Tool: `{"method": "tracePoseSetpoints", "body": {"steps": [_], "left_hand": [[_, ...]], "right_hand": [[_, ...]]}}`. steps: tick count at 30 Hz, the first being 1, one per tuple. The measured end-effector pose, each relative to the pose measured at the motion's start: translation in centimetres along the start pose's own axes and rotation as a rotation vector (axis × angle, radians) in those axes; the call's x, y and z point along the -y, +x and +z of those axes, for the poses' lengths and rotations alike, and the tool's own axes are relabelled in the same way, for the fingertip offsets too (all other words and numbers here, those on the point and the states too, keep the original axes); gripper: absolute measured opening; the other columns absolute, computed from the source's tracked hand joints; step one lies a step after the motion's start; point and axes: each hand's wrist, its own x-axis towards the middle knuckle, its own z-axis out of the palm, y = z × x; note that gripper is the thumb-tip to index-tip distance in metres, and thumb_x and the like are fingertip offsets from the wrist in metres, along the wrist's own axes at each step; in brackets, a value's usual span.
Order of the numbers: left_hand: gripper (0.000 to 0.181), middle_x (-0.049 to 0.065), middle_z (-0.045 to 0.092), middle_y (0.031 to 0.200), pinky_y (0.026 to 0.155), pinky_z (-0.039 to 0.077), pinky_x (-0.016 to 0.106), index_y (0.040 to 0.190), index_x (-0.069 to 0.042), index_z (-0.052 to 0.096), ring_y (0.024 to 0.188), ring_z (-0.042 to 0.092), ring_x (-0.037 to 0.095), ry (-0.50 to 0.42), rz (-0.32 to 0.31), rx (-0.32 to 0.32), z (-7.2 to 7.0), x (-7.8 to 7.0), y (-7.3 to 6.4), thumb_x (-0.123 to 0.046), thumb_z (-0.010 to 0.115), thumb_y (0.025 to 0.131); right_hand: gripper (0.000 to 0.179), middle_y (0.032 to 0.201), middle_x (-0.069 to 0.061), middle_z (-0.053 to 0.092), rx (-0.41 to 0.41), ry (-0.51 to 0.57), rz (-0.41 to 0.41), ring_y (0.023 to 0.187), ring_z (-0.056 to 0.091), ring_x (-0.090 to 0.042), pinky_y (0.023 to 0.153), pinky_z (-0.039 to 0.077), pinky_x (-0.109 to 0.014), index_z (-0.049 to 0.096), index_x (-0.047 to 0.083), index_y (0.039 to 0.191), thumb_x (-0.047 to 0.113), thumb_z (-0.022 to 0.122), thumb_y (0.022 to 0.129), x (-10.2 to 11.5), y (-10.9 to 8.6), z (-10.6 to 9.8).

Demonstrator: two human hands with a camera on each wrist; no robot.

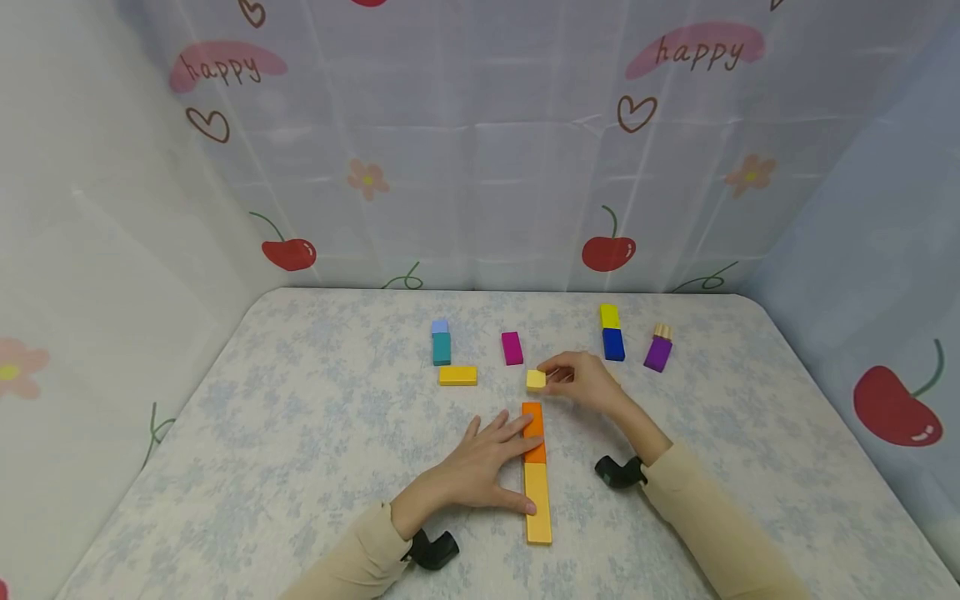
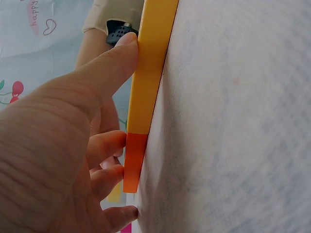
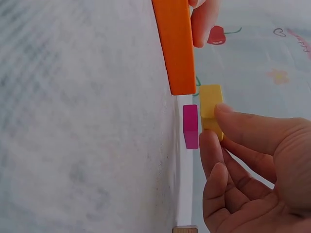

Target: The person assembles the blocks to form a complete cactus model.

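A pale yellow block (image 1: 536, 381) is pinched between the thumb and fingers of my right hand (image 1: 585, 382), raised off the table in the right wrist view. Below it in the head view, an orange block (image 1: 533, 446) and a longer light-orange block (image 1: 537, 504) lie end to end in a line. My left hand (image 1: 480, 467) rests on this pair with spread fingers: fingertips on the orange block, thumb (image 2: 127, 48) on the longer one. A magenta block (image 3: 191, 126) stands beyond the raised block.
Left of centre, a yellow block (image 1: 457, 376) lies near a teal block (image 1: 442, 349) with a light-blue one (image 1: 440, 327) behind it. To the right are a blue block (image 1: 613, 344), a bright yellow block (image 1: 610, 316) and a purple block (image 1: 658, 353) with a beige ridged piece (image 1: 663, 331).
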Motion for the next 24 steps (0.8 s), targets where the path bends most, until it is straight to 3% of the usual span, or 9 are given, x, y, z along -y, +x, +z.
{"method": "tracePoseSetpoints", "body": {"steps": [8,24], "left_hand": [[0.087,-0.002,0.016,0.165,0.115,0.007,0.068,0.152,-0.028,0.037,0.152,0.009,0.033,-0.005,0.000,0.003,-0.07,-0.07,-0.01,-0.060,0.072,0.079],[0.088,-0.002,0.016,0.165,0.115,0.009,0.069,0.152,-0.027,0.038,0.152,0.011,0.034,0.004,0.001,-0.006,-0.15,-0.23,-0.10,-0.059,0.073,0.078]], "right_hand": [[0.028,0.098,-0.009,0.072,0.049,0.013,-0.010,0.081,0.063,-0.015,0.074,0.054,-0.026,0.073,0.004,0.110,0.013,0.077,0.084,0.03,-0.31,0.36],[0.027,0.091,-0.007,0.071,0.095,0.037,-0.008,0.078,0.062,-0.014,0.074,0.055,-0.024,0.072,0.002,0.110,0.010,0.076,0.085,0.03,-0.49,0.59]]}}
